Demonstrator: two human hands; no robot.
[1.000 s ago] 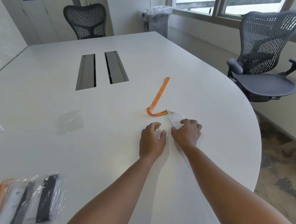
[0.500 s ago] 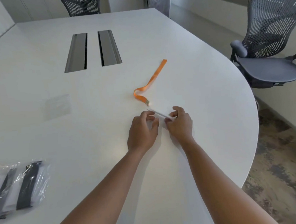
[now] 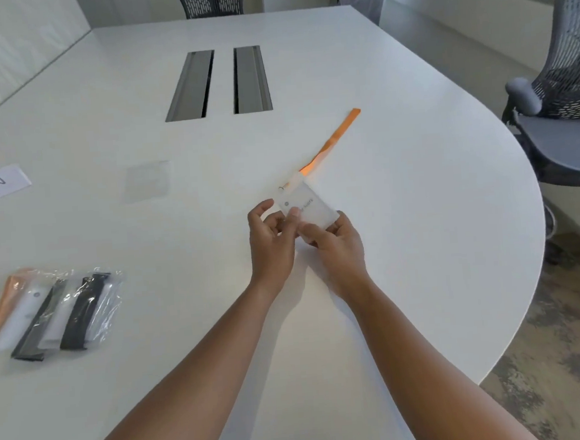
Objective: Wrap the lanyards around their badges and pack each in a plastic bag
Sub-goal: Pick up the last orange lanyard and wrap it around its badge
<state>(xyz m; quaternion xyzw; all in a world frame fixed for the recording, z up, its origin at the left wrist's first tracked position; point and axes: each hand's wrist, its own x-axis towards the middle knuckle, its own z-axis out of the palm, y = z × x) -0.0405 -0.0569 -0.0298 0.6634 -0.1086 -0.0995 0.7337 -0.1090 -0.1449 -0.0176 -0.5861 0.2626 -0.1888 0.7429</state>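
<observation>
Lifted since half a second ago, the translucent white rectangular plastic badge point(image 3: 310, 206) now faces up between both hands instead of standing edge-on at the white surface point(image 3: 418, 210), and the flat orange fabric lanyard point(image 3: 336, 137) has pulled from a curl into a nearly straight line trailing toward 1 o'clock.

The right hand point(image 3: 337, 247) grips the badge's near end, thumb on its face and fingers curled beneath. The left hand point(image 3: 271, 241) has its fingers curled at the badge's 9 o'clock edge; whether they pinch it or only touch it I cannot tell.

To wrap well, I judge the right hand should keep the badge firmly pinched while the left draws the lanyard from its clip end, laying flat, snug turns across the badge without twists.

At 10 o'clock lies an empty clear plastic bag point(image 3: 147, 180); at 8 o'clock sit already packed clear bags of wrapped badges point(image 3: 54, 312).
</observation>
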